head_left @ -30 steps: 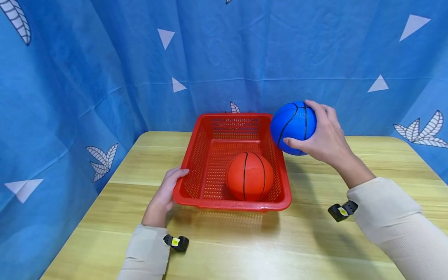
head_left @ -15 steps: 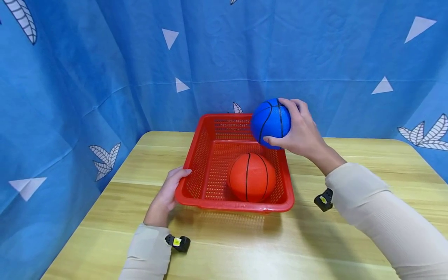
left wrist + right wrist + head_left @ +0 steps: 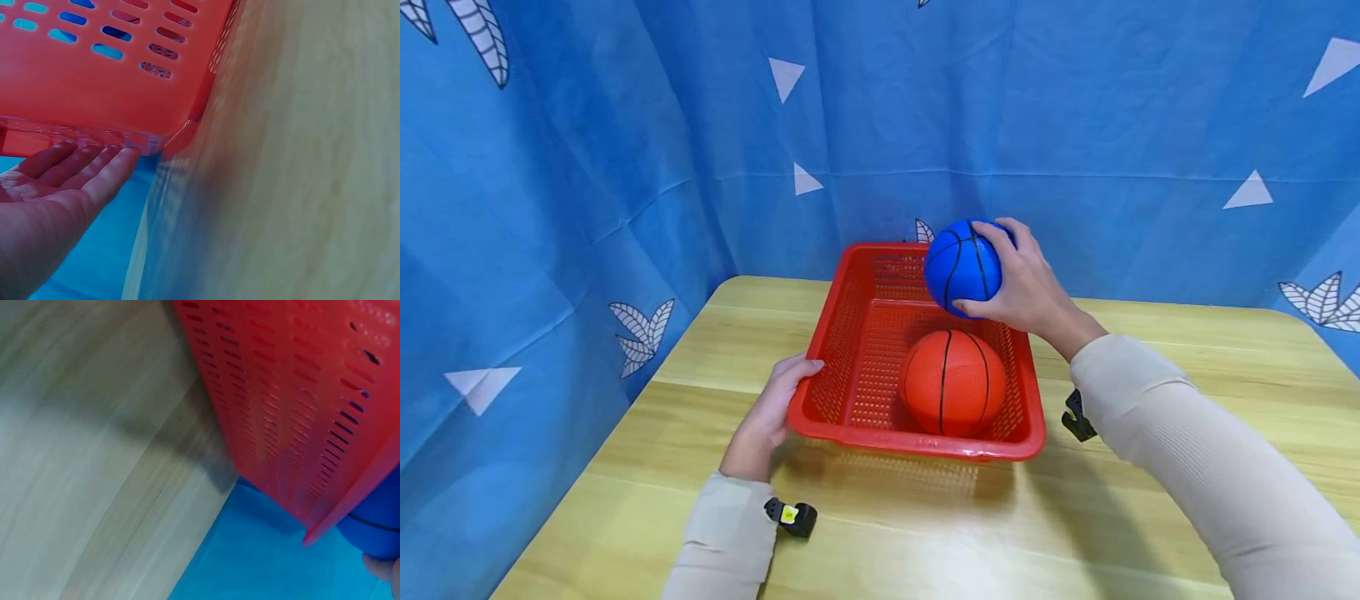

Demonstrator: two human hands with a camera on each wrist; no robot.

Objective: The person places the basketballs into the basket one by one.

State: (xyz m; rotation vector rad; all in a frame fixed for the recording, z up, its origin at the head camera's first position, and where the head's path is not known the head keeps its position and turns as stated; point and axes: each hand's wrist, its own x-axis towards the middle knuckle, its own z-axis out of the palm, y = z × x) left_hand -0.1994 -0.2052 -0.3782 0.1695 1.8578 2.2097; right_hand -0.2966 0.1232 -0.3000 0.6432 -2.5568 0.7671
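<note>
A red perforated plastic basket [image 3: 917, 446] stands on the table, with a red-orange toy basketball [image 3: 953, 383] inside at its front right. My left hand [image 3: 772, 402] holds the basket's left rim, thumb on top. Seen from the left wrist, that hand's fingers [image 3: 103, 172] lie against the rim from outside. In my right hand [image 3: 1022, 279] is a blue toy basketball [image 3: 964, 265], gripped from its right side with thumb below and fingers over the top. The blue ball is over the back right part of the basket. The right wrist view catches only part of the blue ball beyond the rim.
The wooden table [image 3: 1165, 392] extends on both sides of the basket. Behind it hangs a blue curtain [image 3: 880, 100] with white triangles and leaves, also along the left side. Small black devices sit at both wrists, on the sleeves [image 3: 730, 525].
My right hand has carried the blue basketball leftward, from beside the basket's right rim to over its inside. The left hand keeps its hold on the rim. The head view has shifted slightly.
</note>
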